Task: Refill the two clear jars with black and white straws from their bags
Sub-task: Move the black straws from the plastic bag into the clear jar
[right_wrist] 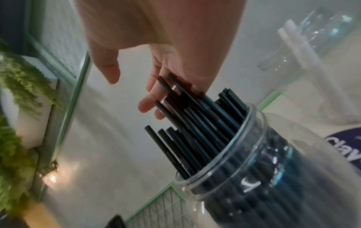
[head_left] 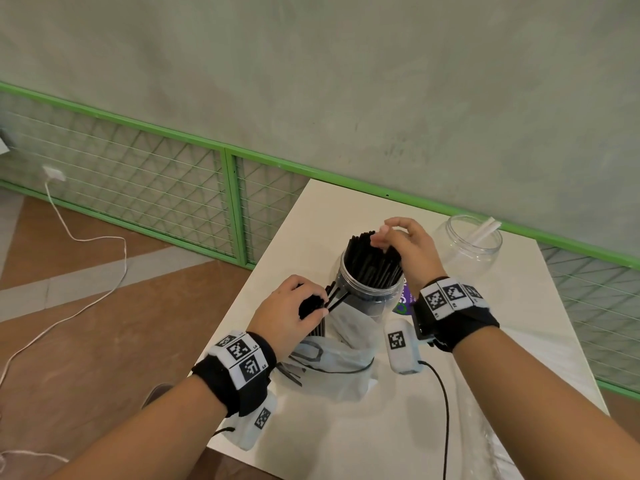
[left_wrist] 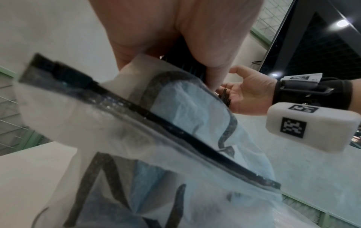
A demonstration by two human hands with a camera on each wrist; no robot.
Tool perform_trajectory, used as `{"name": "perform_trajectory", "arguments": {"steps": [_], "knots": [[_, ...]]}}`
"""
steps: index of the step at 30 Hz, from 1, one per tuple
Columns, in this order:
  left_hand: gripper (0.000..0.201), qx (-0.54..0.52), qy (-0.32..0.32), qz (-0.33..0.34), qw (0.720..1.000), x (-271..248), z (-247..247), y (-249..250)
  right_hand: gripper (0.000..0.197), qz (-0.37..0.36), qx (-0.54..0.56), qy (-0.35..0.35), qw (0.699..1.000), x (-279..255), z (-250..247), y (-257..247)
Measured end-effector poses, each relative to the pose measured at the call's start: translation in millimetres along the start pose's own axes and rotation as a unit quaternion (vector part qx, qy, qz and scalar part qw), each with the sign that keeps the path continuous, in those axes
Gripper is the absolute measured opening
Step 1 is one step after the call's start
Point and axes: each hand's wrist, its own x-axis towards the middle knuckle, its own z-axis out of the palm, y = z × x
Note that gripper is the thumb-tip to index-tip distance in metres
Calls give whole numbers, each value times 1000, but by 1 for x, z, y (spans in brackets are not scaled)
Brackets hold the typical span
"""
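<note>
A clear jar [head_left: 367, 289] packed with black straws [head_left: 372, 258] stands mid-table. My right hand [head_left: 386, 237] hovers over it, relaxed fingers [right_wrist: 154, 94] touching the straw tips [right_wrist: 195, 120] above the jar's rim [right_wrist: 252, 148]. Left of the jar, my left hand [head_left: 320, 304] grips a bundle of black straws [head_left: 334, 297] sticking out of a translucent printed bag [head_left: 346, 348]. That bag [left_wrist: 175, 111] fills the left wrist view under my left hand [left_wrist: 205, 46]. A second clear jar [head_left: 467, 245] at the back right holds a couple of white straws [head_left: 486, 228].
A purple-labelled pack [head_left: 405, 299] lies under my right wrist. A black cable [head_left: 445, 403] runs over the white table [head_left: 485, 358]. A green mesh fence [head_left: 138, 188] lines the wall, and a white cord [head_left: 86, 239] trails over the floor at left.
</note>
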Motion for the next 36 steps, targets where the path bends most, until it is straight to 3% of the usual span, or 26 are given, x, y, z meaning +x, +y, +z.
{"name": "perform_trajectory", "arguments": {"steps": [2, 5, 11, 15, 20, 23, 27, 30, 36], "knots": [[13, 0, 1, -1, 1000, 0, 0, 0, 4, -23, -23, -13, 999, -2, 1, -3], [13, 1, 1, 0, 1000, 1, 0, 1, 10, -67, -175, -54, 981, -7, 2, 8], [13, 7, -4, -5, 1000, 1, -1, 2, 29, -138, -436, -117, 882, -12, 8, 29], [13, 4, -6, -6, 1000, 0, -1, 2, 24, -127, -460, -103, 873, -9, 3, 24], [13, 5, -4, -6, 1000, 0, -1, 1, 23, -185, -462, -42, 866, 0, -11, 11], [13, 5, -3, -4, 1000, 1, -1, 1, 26, -200, -504, -17, 840, 2, -19, 24], [13, 7, -5, -6, 1000, 1, -2, 1, 72, -162, -542, -51, 823, -3, -23, 46], [13, 12, -7, -7, 1000, 1, -1, 0, 83, -146, -539, -67, 827, -6, -22, 47], [14, 16, -5, -8, 1000, 1, -1, 1, 99, -119, -626, -104, 764, 0, -17, 48]]}}
